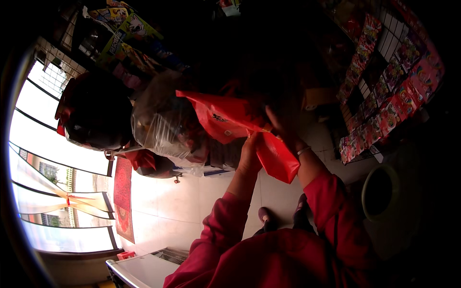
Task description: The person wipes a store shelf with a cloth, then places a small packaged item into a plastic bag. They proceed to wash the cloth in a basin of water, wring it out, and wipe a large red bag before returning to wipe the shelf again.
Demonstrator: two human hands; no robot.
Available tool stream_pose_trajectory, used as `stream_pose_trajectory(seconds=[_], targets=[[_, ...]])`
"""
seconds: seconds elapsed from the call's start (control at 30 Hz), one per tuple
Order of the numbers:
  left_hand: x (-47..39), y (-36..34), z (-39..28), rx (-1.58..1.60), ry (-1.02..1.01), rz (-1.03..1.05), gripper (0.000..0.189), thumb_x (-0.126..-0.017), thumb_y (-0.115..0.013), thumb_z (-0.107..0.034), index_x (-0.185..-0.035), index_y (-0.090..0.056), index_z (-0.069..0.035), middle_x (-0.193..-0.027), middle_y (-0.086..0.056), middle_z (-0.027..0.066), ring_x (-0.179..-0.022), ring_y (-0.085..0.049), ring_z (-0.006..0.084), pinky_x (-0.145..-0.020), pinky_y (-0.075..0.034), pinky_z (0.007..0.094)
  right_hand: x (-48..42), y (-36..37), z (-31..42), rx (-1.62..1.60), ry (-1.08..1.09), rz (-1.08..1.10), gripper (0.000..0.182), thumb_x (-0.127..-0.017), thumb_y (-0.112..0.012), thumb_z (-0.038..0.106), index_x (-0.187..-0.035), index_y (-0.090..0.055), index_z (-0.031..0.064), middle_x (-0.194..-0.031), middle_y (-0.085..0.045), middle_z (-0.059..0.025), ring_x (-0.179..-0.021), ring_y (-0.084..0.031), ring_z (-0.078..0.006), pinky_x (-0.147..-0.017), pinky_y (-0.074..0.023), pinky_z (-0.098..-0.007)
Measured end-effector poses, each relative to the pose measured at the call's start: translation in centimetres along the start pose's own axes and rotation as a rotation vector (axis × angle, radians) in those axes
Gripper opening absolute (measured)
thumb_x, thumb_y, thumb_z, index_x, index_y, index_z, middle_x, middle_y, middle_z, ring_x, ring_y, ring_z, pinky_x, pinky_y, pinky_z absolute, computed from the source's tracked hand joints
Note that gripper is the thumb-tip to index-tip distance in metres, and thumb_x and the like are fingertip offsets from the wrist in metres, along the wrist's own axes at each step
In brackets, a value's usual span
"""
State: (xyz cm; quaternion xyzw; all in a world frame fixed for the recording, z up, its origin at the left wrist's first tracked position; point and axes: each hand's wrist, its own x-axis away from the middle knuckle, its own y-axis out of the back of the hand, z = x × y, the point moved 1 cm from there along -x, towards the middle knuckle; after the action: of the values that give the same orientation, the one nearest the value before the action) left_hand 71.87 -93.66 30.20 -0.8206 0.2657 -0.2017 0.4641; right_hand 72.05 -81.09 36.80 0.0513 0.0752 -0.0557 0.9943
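Observation:
A red plastic bag (219, 115) with dark printing stretches across the middle of the view, in front of me. My left hand (251, 149) grips it at its gathered middle, and the lower part hangs down to the right of my wrist. My right hand (281, 126) is at the bag's right side, its fingers partly in shadow; whether they pinch the plastic is not clear. Left of the red bag stands a large clear plastic bag (169, 126) with mixed contents I cannot make out. Beside that sits a bulky black bag (97, 111).
Strips of colourful snack packets (385, 118) hang from a wire rack at the right. Below them stands a green-rimmed bucket (364, 201). Red mats (123, 185) lie by the bright doorway at left. A white-topped appliance or cabinet (144, 268) is at bottom left.

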Motion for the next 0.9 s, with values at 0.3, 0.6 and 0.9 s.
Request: stream_pose_trajectory(seconds=[0.3, 0.6, 0.9], targets=[[0.1, -1.7, -4.5, -0.101, -0.098, 0.098, 0.043, -0.082, -0.055, -0.029, -0.115, -0.044, -0.004, -0.109, -0.052, 0.0095, -0.097, -0.051, 0.0221, -0.086, -0.042, 0.0335, 9.2, -2.3, 2.4, 0.655, 0.64, 0.139, 0.042, -0.085, -0.047, 0.023, -0.125, -0.042, 0.0095, -0.125, -0.043, -0.0159, -0.114, -0.041, -0.034, -0.097, -0.0308, -0.0414], [1.2, -3.9, -3.4, -0.492, -0.051, 0.063, 0.049, -0.08, -0.059, -0.025, -0.121, -0.041, -0.005, -0.114, -0.051, 0.0078, -0.104, -0.048, 0.0197, -0.089, -0.04, 0.0322, -0.6, 6.2, -0.7, 0.157, -0.034, -0.123, 0.046, -0.092, -0.03, 0.033, -0.126, -0.039, 0.0031, -0.131, -0.037, -0.0167, -0.124, -0.032, -0.0278, -0.101, -0.0269, -0.0309], [-1.1, -2.7, -4.6, -1.459, -0.182, -0.337, 0.039, -0.081, -0.051, -0.021, -0.116, -0.046, -0.006, -0.117, -0.05, 0.0129, -0.1, -0.053, 0.0278, -0.083, -0.042, 0.0341, 3.6, -0.1, 0.8, 0.005, 0.014, -0.221, 0.044, -0.091, -0.037, 0.034, -0.114, -0.046, -0.0022, -0.109, -0.053, -0.0156, -0.104, -0.049, -0.0262, -0.091, -0.0343, -0.0315]])
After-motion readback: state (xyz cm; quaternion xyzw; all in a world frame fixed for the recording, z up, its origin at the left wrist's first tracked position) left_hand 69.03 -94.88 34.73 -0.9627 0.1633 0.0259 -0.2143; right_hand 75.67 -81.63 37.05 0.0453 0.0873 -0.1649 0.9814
